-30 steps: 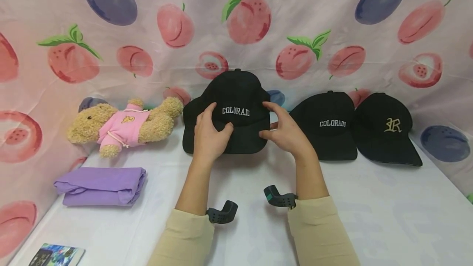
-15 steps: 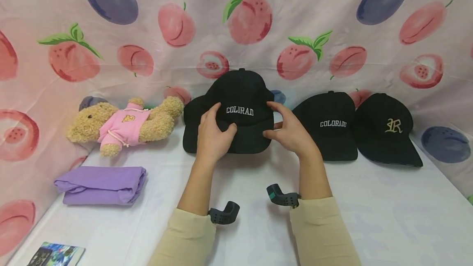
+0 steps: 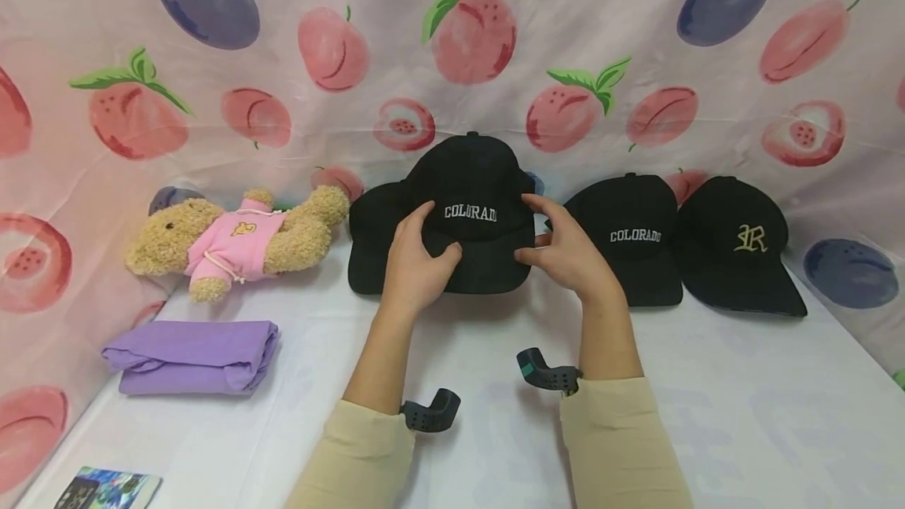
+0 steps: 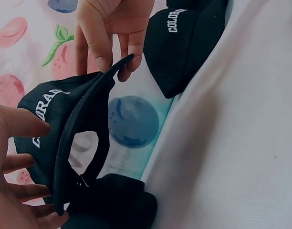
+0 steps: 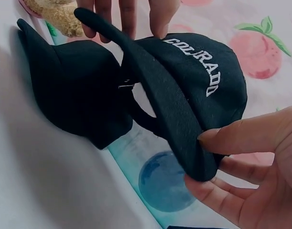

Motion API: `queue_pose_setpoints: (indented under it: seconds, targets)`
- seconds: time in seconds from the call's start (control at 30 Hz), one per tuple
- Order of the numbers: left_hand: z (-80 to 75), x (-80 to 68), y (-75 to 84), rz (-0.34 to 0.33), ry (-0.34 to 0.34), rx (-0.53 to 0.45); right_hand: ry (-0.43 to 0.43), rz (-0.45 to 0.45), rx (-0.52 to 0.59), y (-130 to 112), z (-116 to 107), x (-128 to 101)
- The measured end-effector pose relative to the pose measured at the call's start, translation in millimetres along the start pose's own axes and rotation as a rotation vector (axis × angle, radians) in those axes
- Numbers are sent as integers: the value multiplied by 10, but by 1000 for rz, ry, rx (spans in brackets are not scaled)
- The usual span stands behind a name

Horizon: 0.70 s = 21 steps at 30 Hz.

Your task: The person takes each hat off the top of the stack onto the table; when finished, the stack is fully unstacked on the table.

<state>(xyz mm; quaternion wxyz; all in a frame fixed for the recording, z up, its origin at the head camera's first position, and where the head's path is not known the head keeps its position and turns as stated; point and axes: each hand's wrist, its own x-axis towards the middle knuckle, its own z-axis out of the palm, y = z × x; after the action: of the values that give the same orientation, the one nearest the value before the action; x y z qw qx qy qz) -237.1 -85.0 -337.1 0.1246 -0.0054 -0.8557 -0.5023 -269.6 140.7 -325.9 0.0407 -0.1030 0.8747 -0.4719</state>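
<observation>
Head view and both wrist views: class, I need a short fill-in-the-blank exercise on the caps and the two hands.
1. Both hands, left hand and right hand, hold the brim of a black cap lettered ____.
2. The teddy bear wears a ____ top.
3. The folded cloth near the bear is ____.
4. The rightmost cap carries ____ lettering.

Missing words: COLORADO; pink; purple; gold

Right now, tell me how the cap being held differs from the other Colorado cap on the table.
The held cap is lifted off the table, its brim pinched by the left hand and right hand; the other Colorado cap lies flat, untouched. The held cap hangs over another black cap; the other Colorado cap sits beside the gold-lettered cap. Both are black with white COLORADO lettering.
</observation>
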Motion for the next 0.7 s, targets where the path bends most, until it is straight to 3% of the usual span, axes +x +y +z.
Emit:
queue_pose_setpoints:
  seconds: [0.3,0.7]
  targets:
    - [100,-6,-19,25,-87,9,11,27,-30,50,-84,-31]
    - [205,-39,-24,32,-120,7,25,71,-67,103,-110,-29]
